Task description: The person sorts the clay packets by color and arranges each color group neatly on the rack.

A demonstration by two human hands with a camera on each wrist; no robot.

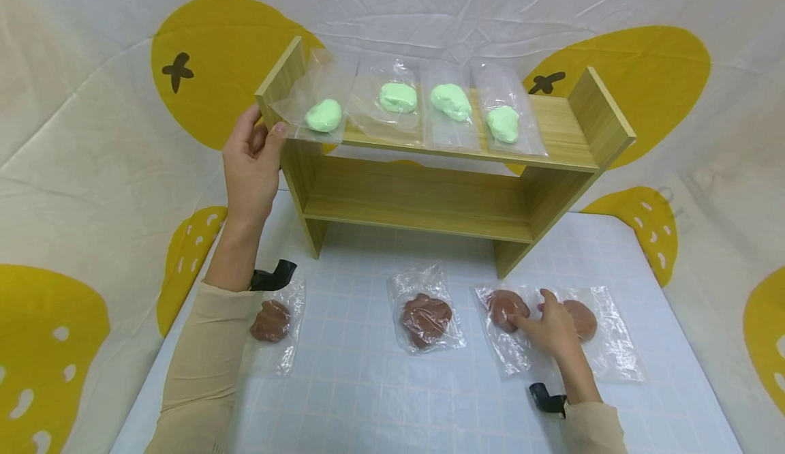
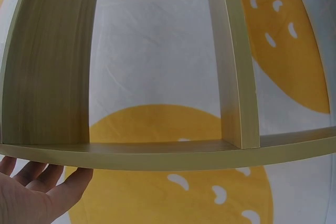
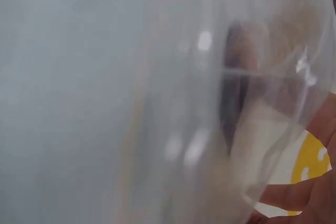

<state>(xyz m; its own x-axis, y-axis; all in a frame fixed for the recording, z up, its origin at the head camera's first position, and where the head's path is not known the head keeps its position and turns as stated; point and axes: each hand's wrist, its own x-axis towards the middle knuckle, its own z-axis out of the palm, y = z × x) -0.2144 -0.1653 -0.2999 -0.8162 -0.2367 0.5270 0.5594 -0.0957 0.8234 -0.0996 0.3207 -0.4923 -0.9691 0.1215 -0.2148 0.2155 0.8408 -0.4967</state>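
Observation:
A two-level wooden shelf (image 1: 429, 198) stands at the back of the table. Its top board carries several clear bags, each with a green dough lump (image 1: 323, 114). My left hand (image 1: 253, 157) grips the shelf's left side panel (image 2: 50, 61), thumb at the front edge and fingers behind. Several clear bags of brown dough lie on the table in front. My right hand (image 1: 542, 324) lies on one brown dough bag (image 1: 505, 307), its index finger and thumb curled at that bag's right edge. The right wrist view shows only blurred clear plastic (image 3: 210, 103) close to the lens.
Other brown dough bags lie at the left (image 1: 272, 321), the middle (image 1: 425, 316) and the right (image 1: 582, 319). The table has a pale blue grid mat (image 1: 368, 399). A white and yellow cloth backdrop (image 1: 92, 133) hangs around it. The lower shelf board (image 1: 417, 219) is bare.

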